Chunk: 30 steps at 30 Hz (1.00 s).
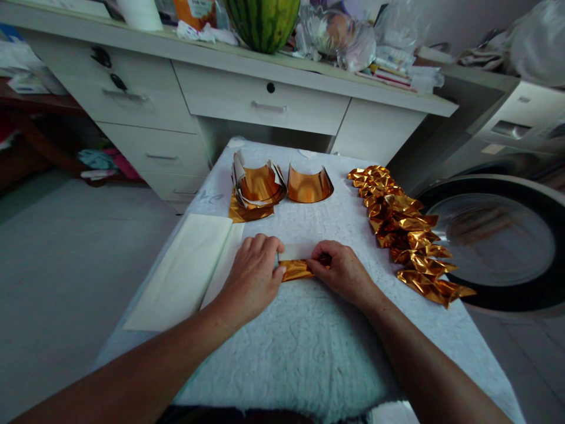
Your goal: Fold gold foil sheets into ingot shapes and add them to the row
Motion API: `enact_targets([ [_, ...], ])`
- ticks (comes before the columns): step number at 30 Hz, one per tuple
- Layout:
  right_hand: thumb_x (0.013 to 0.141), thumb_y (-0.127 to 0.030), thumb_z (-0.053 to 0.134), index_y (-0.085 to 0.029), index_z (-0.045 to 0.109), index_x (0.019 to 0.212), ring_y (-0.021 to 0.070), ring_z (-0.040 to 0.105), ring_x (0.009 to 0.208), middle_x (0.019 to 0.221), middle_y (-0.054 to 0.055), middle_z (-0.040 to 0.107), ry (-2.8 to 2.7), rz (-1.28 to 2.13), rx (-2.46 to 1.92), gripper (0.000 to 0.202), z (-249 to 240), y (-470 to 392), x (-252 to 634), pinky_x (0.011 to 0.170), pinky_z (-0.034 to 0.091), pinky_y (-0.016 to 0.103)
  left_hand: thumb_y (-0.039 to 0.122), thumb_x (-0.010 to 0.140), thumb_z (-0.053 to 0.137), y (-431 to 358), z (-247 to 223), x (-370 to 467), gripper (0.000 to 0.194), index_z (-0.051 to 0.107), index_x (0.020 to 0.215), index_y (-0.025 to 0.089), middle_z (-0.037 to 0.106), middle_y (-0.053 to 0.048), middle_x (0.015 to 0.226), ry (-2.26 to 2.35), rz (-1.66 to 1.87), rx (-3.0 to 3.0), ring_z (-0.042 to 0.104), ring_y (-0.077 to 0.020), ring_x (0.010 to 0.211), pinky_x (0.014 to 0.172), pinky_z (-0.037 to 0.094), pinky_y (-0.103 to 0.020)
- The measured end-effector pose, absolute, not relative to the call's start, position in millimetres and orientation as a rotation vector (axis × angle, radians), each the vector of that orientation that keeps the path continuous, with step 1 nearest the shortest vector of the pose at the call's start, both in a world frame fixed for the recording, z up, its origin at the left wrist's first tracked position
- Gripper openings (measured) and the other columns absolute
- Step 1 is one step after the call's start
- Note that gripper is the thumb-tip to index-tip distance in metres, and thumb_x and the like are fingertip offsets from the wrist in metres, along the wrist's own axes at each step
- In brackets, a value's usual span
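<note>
Between my hands lies a folded strip of gold foil paper [296, 270], with a pale strip showing along its far edge. My left hand [258, 265] grips its left end between thumb and fingers. At the right end, my right hand [338, 268] pinches the foil with curled fingers. Beyond my hands stand a stack of curved gold foil sheets [258, 184] and a single curved gold foil sheet [311, 185]. Folded gold foil pieces [408, 232] overlap in a row to the right. White paper sheets [180, 271] lie left of my left hand.
A pale cloth covers the small table [309, 353]. Behind it is a white desk [265, 97] with drawers, carrying a watermelon [263, 23] and plastic bags. The open round door [498, 241] of a washing machine stands close to the table's right side.
</note>
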State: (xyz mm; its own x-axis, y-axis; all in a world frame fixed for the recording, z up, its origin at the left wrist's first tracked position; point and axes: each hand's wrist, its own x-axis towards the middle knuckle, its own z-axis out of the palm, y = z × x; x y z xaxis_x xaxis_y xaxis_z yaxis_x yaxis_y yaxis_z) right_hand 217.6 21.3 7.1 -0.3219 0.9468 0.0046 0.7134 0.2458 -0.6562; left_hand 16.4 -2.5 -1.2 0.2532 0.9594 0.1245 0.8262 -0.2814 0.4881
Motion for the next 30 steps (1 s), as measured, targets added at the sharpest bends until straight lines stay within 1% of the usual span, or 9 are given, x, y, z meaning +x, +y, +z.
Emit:
enact_targets([
  [5, 0.079, -0.016, 0.065, -0.018, 0.059, 0.068, 0.0109, 0.052, 0.059, 0.065, -0.002, 0.06, -2.125, 0.787, -1.515, 0.013, 8.0, 21.7, 217.4, 0.058, 0.036, 0.023, 0.014, 0.083, 0.058, -2.7, -0.7, 16.0, 0.01, 0.055, 0.089, 0.021, 0.053, -0.005, 0.098, 1.6, 0.592, 2.204, 0.047, -0.0247, 0.095, 0.086, 0.042, -0.041],
  [12, 0.078, -0.015, 0.065, -0.018, 0.057, 0.068, 0.0108, 0.05, 0.059, 0.064, -0.003, 0.058, -2.14, 0.738, -1.497, 0.014, 5.3, 23.1, 217.0, 0.059, 0.034, 0.023, 0.014, 0.083, 0.058, -1.3, 1.3, 16.8, 0.01, 0.064, 0.086, 0.022, 0.054, -0.005, 0.095, 1.585, 0.534, 2.209, 0.049, -0.0242, 0.095, 0.085, 0.042, -0.04],
  [19, 0.077, -0.014, 0.067, -0.018, 0.053, 0.067, 0.0117, 0.048, 0.064, 0.067, -0.003, 0.056, -2.161, 0.663, -1.496, 0.018, 4.3, 22.1, 216.7, 0.061, 0.033, 0.024, 0.016, 0.086, 0.055, -2.7, 1.9, 17.3, 0.011, 0.064, 0.088, 0.021, 0.055, -0.005, 0.095, 1.594, 0.479, 2.274, 0.048, -0.0246, 0.094, 0.085, 0.042, -0.04],
  [23, 0.078, -0.015, 0.068, -0.019, 0.051, 0.068, 0.0117, 0.047, 0.063, 0.066, -0.003, 0.055, -2.171, 0.675, -1.521, 0.02, 5.3, 21.4, 216.5, 0.061, 0.031, 0.025, 0.017, 0.086, 0.054, -3.6, 2.5, 17.4, 0.011, 0.063, 0.088, 0.022, 0.056, -0.005, 0.094, 1.594, 0.457, 2.301, 0.048, -0.0248, 0.094, 0.085, 0.042, -0.04],
  [27, 0.079, -0.016, 0.067, -0.019, 0.05, 0.074, 0.0115, 0.046, 0.061, 0.067, -0.004, 0.054, -2.143, 0.701, -1.579, 0.018, 7.2, 20.0, 215.2, 0.06, 0.031, 0.025, 0.016, 0.085, 0.054, -3.7, 2.5, 16.8, 0.01, 0.062, 0.087, 0.022, 0.056, -0.005, 0.094, 1.585, 0.459, 2.319, 0.048, -0.0248, 0.094, 0.085, 0.041, -0.04],
  [30, 0.079, -0.015, 0.066, -0.02, 0.05, 0.079, 0.0126, 0.048, 0.064, 0.069, -0.003, 0.056, -2.146, 0.698, -1.582, 0.017, 6.9, 18.7, 214.9, 0.062, 0.032, 0.025, 0.017, 0.085, 0.054, -3.8, 3.1, 15.9, 0.01, 0.062, 0.088, 0.022, 0.057, -0.005, 0.094, 1.574, 0.46, 2.326, 0.048, -0.025, 0.094, 0.084, 0.042, -0.04],
])
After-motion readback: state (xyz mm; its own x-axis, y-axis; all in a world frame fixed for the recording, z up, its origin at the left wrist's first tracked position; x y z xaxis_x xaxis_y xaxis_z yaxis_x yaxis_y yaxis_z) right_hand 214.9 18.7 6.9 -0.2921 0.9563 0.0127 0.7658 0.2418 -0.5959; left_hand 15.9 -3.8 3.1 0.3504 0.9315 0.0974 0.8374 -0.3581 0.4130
